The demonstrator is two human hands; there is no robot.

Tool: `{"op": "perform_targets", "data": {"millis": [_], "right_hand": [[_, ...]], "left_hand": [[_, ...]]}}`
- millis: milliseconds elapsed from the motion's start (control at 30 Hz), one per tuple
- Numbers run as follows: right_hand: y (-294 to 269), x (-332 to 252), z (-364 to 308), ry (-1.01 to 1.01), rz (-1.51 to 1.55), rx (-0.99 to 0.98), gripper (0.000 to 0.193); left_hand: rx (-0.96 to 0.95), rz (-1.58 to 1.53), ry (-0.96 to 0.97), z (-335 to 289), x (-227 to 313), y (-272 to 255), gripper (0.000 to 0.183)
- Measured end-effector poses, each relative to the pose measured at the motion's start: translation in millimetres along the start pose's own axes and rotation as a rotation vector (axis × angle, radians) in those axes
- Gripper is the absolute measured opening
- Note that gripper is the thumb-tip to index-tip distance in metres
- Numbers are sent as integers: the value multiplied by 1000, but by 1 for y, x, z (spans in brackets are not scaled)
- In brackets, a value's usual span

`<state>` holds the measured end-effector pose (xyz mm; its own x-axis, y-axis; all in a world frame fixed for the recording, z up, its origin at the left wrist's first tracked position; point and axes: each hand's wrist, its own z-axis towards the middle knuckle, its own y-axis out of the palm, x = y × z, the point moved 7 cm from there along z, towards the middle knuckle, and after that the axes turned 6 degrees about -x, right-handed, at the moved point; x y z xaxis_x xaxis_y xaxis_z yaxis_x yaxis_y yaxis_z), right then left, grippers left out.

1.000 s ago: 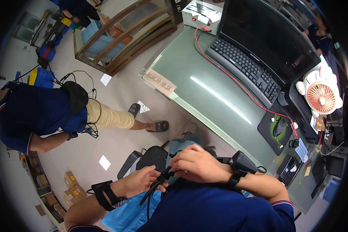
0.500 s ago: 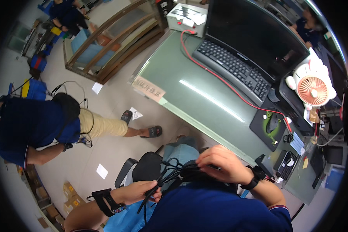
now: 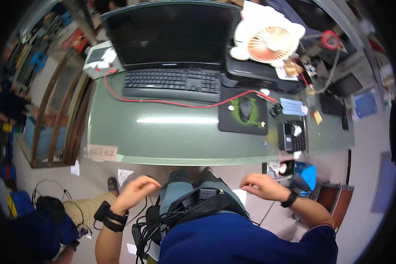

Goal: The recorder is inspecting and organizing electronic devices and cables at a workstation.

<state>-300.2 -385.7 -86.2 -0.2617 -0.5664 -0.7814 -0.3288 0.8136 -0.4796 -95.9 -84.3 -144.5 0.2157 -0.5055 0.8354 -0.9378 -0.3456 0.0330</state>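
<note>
The left hand (image 3: 135,192) and right hand (image 3: 266,187), half-curled, hold nothing and should pass wide of black cables (image 3: 163,219).

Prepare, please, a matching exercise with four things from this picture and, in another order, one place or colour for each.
Column 1
1. Black cables
2. Red cable
3. Mouse
4. Fan

Column 2
A. Lies on a dark pad with green markings
B. White, with a round pinkish-orange front
C. Bunched at the waist of the seated person
D. Runs along the green desk, passing in front of the keyboard

Right pairs: 1-C, 2-D, 3-A, 4-B.
</note>
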Motion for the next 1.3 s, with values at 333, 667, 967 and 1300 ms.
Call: {"op": "perform_targets", "data": {"millis": [333,667,967,1300], "right_hand": [[64,12,-17,-122,202,159,41],[59,-31,-60,-304,-456,355,22],[23,-49,-52,-452,-633,458,27],[15,-62,-19,-571,-624,446,23]], "left_hand": [[-394,894,316,76,42,128,25],[-560,941,625,29,85,148,25],[-610,949,487,50,94,161,59],[-311,670,587,68,111,147,30]]}}
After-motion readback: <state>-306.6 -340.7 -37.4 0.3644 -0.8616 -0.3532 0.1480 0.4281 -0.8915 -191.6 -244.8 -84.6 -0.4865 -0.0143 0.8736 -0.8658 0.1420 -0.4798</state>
